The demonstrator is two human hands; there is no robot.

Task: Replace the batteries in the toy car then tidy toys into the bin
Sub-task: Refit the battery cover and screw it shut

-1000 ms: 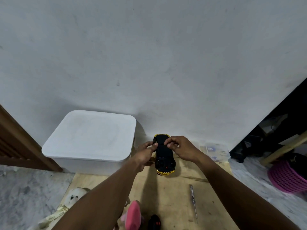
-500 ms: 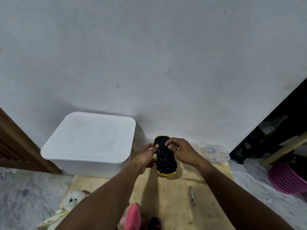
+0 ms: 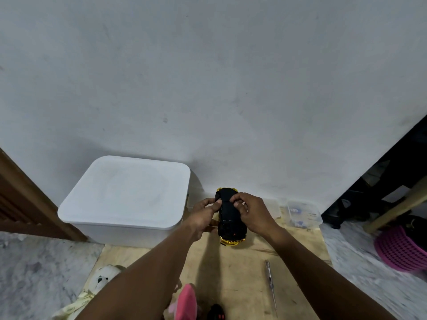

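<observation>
The toy car (image 3: 231, 224), yellow with its black underside facing up, is held above the wooden board (image 3: 240, 269) near the wall. My left hand (image 3: 204, 214) grips its left side, thumb on the underside. My right hand (image 3: 250, 212) holds the right side, fingertips pinching at the far half of the underside. The white bin (image 3: 126, 195) with its lid on stands to the left of the car. A screwdriver (image 3: 270, 285) lies on the board at the right. Whether batteries sit in the car is hidden by my fingers.
A white plush toy (image 3: 102, 277), a pink toy (image 3: 186, 301) and a small black item (image 3: 216, 312) lie at the board's near edge. A clear plastic box (image 3: 305, 214) sits by the wall. A pink basket (image 3: 402, 248) and dark furniture stand at the right; a wooden door frame (image 3: 27, 204) is left.
Both hands stay on the car. My right fingertips have shifted slightly on the underside, and the view has dropped a little.
</observation>
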